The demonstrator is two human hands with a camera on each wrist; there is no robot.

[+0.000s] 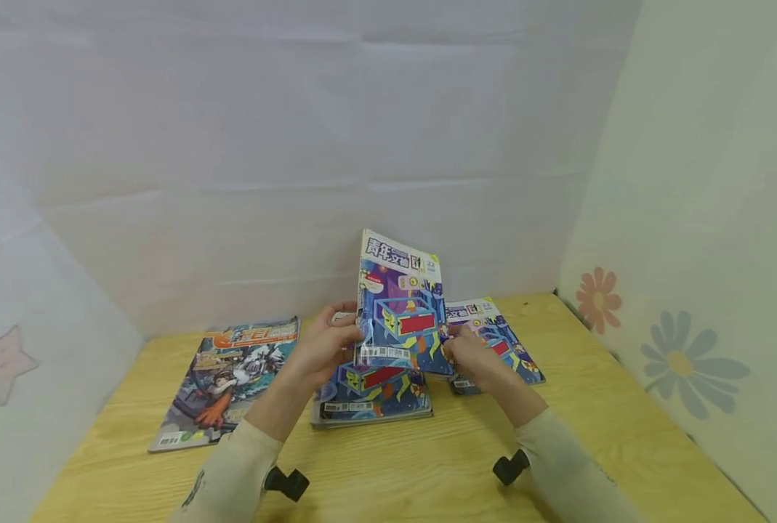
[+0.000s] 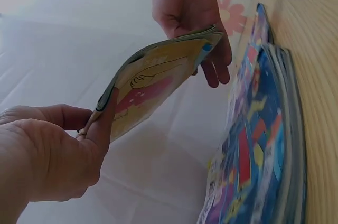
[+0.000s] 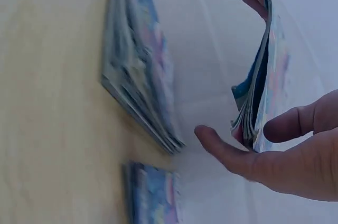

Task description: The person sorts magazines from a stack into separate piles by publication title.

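Note:
A blue-covered magazine (image 1: 401,312) stands tilted upright above the wooden table (image 1: 427,465), held by both hands. My left hand (image 1: 347,338) pinches its left lower edge between thumb and fingers; the left wrist view shows this pinch (image 2: 97,121) on the magazine (image 2: 153,86). My right hand (image 1: 455,349) grips the right lower edge. In the right wrist view the right hand's thumb and fingers (image 3: 264,142) bracket the magazine's (image 3: 261,86) edge. Directly below lies a stack of similar blue magazines (image 1: 371,396).
One more blue magazine (image 1: 502,345) lies flat to the right of the stack. A comic magazine (image 1: 227,381) lies at the left. White cloth walls close the back and left; a flower-printed wall (image 1: 682,356) runs along the table's right edge.

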